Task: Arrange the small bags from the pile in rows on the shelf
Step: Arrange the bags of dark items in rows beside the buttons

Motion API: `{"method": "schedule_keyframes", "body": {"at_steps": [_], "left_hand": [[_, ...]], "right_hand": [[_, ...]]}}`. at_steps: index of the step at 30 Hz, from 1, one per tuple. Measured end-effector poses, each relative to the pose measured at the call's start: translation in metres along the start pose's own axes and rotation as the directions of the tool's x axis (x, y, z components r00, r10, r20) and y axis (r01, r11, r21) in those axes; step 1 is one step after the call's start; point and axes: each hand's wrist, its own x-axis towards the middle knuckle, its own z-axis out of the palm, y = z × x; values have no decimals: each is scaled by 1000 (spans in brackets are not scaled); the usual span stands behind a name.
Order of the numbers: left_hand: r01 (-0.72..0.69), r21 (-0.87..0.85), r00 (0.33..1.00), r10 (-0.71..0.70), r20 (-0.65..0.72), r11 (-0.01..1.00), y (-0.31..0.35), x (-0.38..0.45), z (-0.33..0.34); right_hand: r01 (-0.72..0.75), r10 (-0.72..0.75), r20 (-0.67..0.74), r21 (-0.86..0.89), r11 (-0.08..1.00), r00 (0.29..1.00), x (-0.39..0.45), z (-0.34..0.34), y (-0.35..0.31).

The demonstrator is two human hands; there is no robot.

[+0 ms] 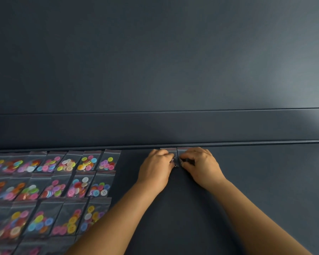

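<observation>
Each hand pinches one little button bag, left hand (156,163) and right hand (199,162), side by side against the shelf's (247,181) back edge.

We are reaching both bare forearms forward toward twelve o'clock, converging from the lower edge so the wrists sit near each other. Our left hand (156,167) is lying knuckles up, its fingers curling and pinching at its three o'clock side. Our right hand (201,165) is mirroring it, fingers curling and pinching toward nine o'clock, fingertips almost meeting.
</observation>
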Motion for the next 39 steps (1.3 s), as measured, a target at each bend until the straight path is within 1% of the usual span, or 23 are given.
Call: {"method": "schedule_keyframes", "body": {"at_steps": [4,12,18,21,25,28,31,35,39], "left_hand": [[4,23,1000,-4,18,1000,0,4,-1],[14,82,998,-19,58,997,6,4,-6],[51,149,999,-53,8,987,11,-14,-22],[103,192,995,-99,-29,976,8,-33,-34],[183,204,982,-167,-89,962,-2,-67,-56],[264,186,960,-239,-148,946,-18,-98,-74],[335,182,934,-300,-195,924,-37,-132,-90],[439,166,889,-400,-223,883,-70,-182,-112],[489,144,859,-446,-253,860,-112,-235,-135]], "right_hand": [[-5,5,5,9,1000,1000,1,1,1],[-3,4,25,-35,999,1000,-2,-6,-4],[63,-60,30,-97,993,998,-12,-14,-18],[126,-117,76,-135,983,990,-19,-14,-35],[238,-212,156,-169,957,965,-31,-7,-63],[308,-269,214,-172,936,939,-41,1,-90],[371,-334,241,-127,920,911,-52,13,-123],[452,-420,257,-78,889,870,-68,37,-172],[496,-460,300,-52,867,836,-86,67,-230]]}}
